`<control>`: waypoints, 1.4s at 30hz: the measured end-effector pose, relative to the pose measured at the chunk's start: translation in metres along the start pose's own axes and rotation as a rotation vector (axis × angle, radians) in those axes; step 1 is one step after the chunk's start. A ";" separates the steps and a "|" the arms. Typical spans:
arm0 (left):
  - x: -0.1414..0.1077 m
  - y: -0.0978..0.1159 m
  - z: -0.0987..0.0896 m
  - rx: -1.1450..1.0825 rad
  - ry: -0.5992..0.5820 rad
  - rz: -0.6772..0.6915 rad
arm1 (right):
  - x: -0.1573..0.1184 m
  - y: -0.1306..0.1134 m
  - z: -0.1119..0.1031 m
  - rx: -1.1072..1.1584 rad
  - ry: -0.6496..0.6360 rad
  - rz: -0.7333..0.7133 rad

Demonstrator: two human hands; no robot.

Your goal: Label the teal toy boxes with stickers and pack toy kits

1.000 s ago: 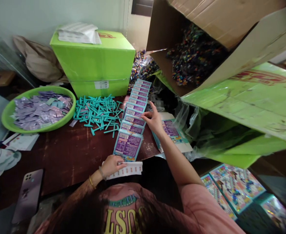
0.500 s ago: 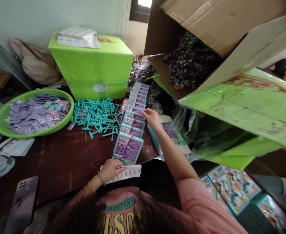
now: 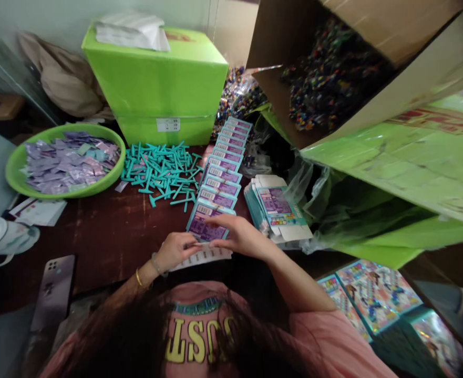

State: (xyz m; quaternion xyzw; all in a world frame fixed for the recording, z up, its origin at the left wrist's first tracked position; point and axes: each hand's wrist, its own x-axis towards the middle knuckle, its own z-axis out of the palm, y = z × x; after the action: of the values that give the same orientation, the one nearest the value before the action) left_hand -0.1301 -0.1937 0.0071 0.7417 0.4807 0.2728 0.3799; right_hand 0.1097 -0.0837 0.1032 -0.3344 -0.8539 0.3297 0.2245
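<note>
My left hand (image 3: 176,251) pinches a white sheet of small printed stickers (image 3: 205,255) at the table's front edge. Over that sheet's right part hovers my right hand (image 3: 241,236), thumb and fingers apart, with nothing visible between them. Its fingers overlap the nearest of several teal and purple flat boxes (image 3: 214,200), which lie overlapped in a row running away from me, barcodes showing. I cannot tell whether the right thumb touches the sheet. A stack of flattened boxes (image 3: 276,207) lies to the right of the row.
Teal T-shaped sticks (image 3: 164,176) are heaped left of the row, beside a green basket (image 3: 12,181) of purple packets. A green carton (image 3: 164,84) stands behind. Open cartons (image 3: 357,115) with bagged beads crowd the right. A phone (image 3: 53,289) and a mug (image 3: 18,236) are at left.
My right hand has come back from the middle of the box row to the sticker sheet near my left hand. The camera view has shifted slightly.
</note>
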 end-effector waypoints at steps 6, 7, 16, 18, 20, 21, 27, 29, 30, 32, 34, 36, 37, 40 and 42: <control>0.006 0.019 -0.025 0.203 0.172 -0.031 | -0.060 -0.010 0.042 0.052 0.004 0.235; 0.005 0.020 -0.026 0.205 0.205 -0.057 | -0.066 -0.004 0.044 0.072 0.034 0.262; -0.004 0.026 -0.013 -0.108 0.077 -0.030 | -0.089 0.002 0.045 -0.088 0.101 0.075; -0.004 0.030 -0.012 -0.120 0.095 -0.015 | -0.087 -0.001 0.046 -0.058 0.144 0.052; -0.005 0.033 -0.012 -0.131 0.118 -0.007 | -0.087 -0.002 0.047 -0.003 0.200 0.063; -0.005 0.035 -0.011 -0.138 0.128 -0.009 | -0.086 -0.003 0.047 0.032 0.226 0.076; -0.002 0.036 -0.008 -0.217 0.106 -0.133 | -0.089 0.002 0.055 0.142 0.281 0.132; 0.000 0.035 -0.007 -0.228 0.076 -0.166 | -0.090 0.005 0.058 0.099 0.280 0.110; 0.001 0.034 -0.007 -0.232 0.067 -0.175 | -0.091 0.006 0.058 0.076 0.281 0.097; 0.003 0.035 -0.008 -0.248 0.050 -0.188 | -0.092 0.008 0.059 0.027 0.280 0.071; 0.005 0.037 -0.010 -0.275 0.026 -0.206 | -0.092 0.008 0.058 -0.034 0.281 0.040; 0.007 0.038 -0.011 -0.312 -0.003 -0.229 | -0.091 0.008 0.057 -0.097 0.292 -0.010; 0.008 0.038 -0.012 -0.337 -0.019 -0.245 | -0.091 0.007 0.056 -0.130 0.308 -0.036; 0.011 0.034 -0.011 -0.451 -0.061 -0.340 | -0.094 0.004 0.054 -0.239 0.348 -0.102; 0.012 0.029 -0.010 -0.527 -0.067 -0.415 | -0.097 0.000 0.050 -0.241 0.290 -0.164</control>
State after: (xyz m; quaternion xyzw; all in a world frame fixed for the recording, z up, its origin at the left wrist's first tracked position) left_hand -0.1180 -0.1868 0.0373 0.5128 0.5219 0.2800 0.6215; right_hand 0.1449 -0.1739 0.0536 -0.3323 -0.8701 0.1543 0.3297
